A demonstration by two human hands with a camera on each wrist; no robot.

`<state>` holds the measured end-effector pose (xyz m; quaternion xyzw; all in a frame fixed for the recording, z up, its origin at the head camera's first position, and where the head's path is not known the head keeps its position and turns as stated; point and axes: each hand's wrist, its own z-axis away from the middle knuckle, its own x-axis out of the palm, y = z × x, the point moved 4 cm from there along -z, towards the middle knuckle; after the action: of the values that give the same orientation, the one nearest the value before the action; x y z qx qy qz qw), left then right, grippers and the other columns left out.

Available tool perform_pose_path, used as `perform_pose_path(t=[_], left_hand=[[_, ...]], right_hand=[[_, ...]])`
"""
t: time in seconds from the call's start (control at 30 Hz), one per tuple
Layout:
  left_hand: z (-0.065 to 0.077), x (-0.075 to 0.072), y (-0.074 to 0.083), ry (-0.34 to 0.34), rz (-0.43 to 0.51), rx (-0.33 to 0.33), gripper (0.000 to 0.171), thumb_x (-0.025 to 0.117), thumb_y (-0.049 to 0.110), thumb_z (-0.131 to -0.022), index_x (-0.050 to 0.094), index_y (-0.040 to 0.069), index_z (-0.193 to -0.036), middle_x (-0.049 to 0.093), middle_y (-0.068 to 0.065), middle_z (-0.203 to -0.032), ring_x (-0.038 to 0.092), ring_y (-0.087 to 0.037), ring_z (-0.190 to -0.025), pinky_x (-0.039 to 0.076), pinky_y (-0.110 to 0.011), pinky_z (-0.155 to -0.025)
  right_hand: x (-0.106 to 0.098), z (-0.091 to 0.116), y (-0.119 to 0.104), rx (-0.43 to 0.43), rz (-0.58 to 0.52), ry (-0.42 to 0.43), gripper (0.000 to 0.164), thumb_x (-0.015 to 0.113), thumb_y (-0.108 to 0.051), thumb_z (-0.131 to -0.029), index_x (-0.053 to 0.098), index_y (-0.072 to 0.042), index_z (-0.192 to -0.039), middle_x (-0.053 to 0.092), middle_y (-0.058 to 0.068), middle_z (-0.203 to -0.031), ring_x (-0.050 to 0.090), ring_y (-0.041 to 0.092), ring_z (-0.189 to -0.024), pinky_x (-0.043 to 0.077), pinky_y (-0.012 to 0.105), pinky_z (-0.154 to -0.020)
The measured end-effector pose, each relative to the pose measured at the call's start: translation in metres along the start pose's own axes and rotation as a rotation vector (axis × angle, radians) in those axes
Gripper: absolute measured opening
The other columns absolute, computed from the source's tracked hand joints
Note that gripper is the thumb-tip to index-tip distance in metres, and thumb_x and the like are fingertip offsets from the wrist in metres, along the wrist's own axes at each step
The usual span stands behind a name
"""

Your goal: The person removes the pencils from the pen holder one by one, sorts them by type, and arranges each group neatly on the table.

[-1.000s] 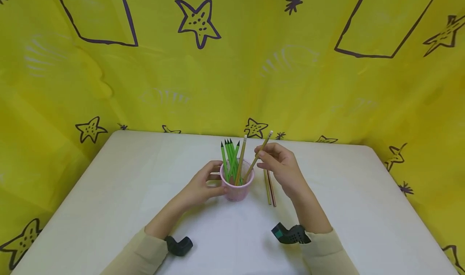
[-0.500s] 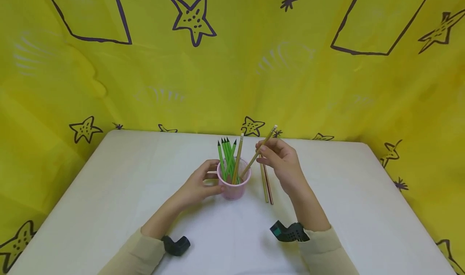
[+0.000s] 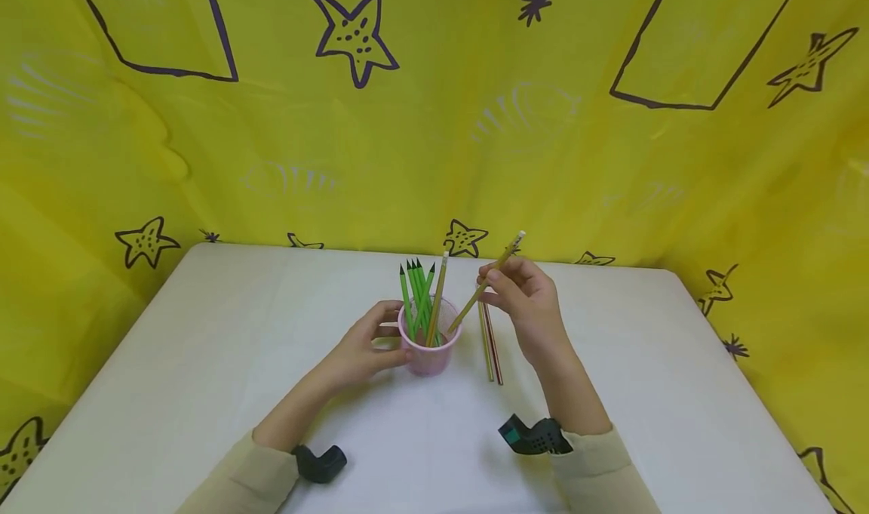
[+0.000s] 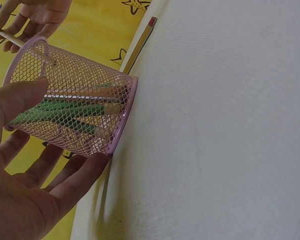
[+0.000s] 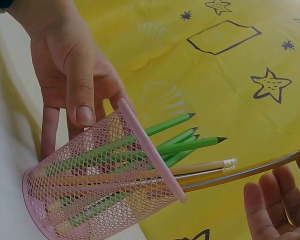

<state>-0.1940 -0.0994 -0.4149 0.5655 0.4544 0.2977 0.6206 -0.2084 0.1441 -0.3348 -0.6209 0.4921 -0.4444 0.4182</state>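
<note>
Two beige sleeves [image 3: 237, 472] come in nearest, a dark wrist device [image 3: 320, 465] at the left cuff and another [image 3: 535, 435] at the right, above a white desk [image 3: 611, 348]. Beyond them the left hand [image 3: 360, 352] has its grip curved around a pink mesh pencil cup [image 3: 429, 361], which stands upright on the desk. Two loose pencils, one gold [image 3: 485, 344] and one red-striped [image 3: 494, 348], lie side by side to the cup's right. Inside it lean several green pencils [image 3: 406, 303], dark points up, and a gold-coloured pencil [image 3: 437, 295], white eraser up. The right hand [image 3: 529, 303] has its grip clamped on a slanting gold pencil [image 3: 468, 306], lower end inside the cup. Behind hangs a yellow backdrop [image 3: 421, 136] with outlined stars [image 3: 356, 38].
</note>
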Motion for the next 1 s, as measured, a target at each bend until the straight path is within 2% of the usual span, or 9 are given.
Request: perform_pose_path(t=[0.2,0.5,1.0], left_hand=[[0.0,0.0002,-0.0014,0.001,0.003,-0.01,0.068,0.077,0.008,-0.086,0.042,0.009,-0.144,0.05,-0.022,-0.143,0.054,-0.041,-0.125,0.056,-0.045,-0.096],[0.0001,0.0005,-0.0009,-0.003,0.006,-0.002,0.067,0.077,0.009,-0.086,0.042,0.009,-0.143,0.049,-0.022,-0.143,0.054,-0.042,-0.125,0.056,-0.045,-0.096],[0.0017,0.0005,0.0004,-0.002,0.013,0.008,0.068,0.077,0.008,-0.086,0.042,0.009,-0.143,0.049,-0.021,-0.143,0.055,-0.041,-0.125,0.055,-0.045,-0.097]], right_hand=[[-0.0002,0.0003,-0.0018,0.002,-0.071,0.015,0.009,0.058,-0.004,-0.099,0.058,-0.012,-0.096,0.068,0.004,-0.099,0.067,0.019,-0.093,0.061,0.036,-0.084],[-0.0006,0.0002,-0.0058,0.022,-0.07,0.012,0.008,0.058,-0.004,-0.099,0.06,-0.009,-0.104,0.066,0.005,-0.102,0.067,0.019,-0.095,0.061,0.035,-0.084],[-0.0031,-0.0019,-0.0025,0.039,-0.083,0.032,0.01,0.057,-0.002,-0.098,0.059,-0.007,-0.107,0.065,0.004,-0.103,0.071,0.019,-0.092,0.062,0.037,-0.083]])
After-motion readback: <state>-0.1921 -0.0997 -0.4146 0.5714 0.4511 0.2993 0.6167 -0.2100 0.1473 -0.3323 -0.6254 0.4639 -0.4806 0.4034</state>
